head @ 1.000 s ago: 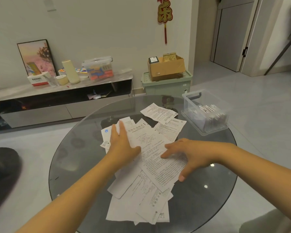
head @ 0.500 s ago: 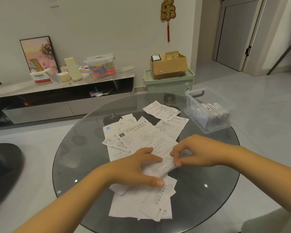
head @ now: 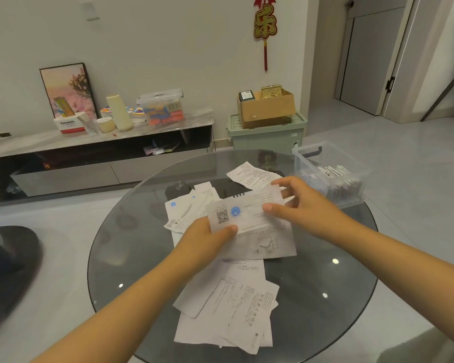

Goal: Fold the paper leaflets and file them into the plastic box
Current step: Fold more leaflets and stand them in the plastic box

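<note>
a round glass table [head: 131,258] is carrying loose paper leaflets [head: 236,305] from its middle to its near edge. the clear plastic box [head: 328,176], holding filed papers, is sitting at the far right edge. above the table's middle, the left hand [head: 207,239] and right hand [head: 296,203] are pinching one raised leaflet [head: 247,213] at opposite ends.

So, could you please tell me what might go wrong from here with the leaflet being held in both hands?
Two risks, both judgement:
1. The leaflet, pinched by the left hand and right hand, is thin; an uneven grip may crease it crookedly.
2. The plastic box sits at the glass table edge, so a push while filing could tip it off.
</note>
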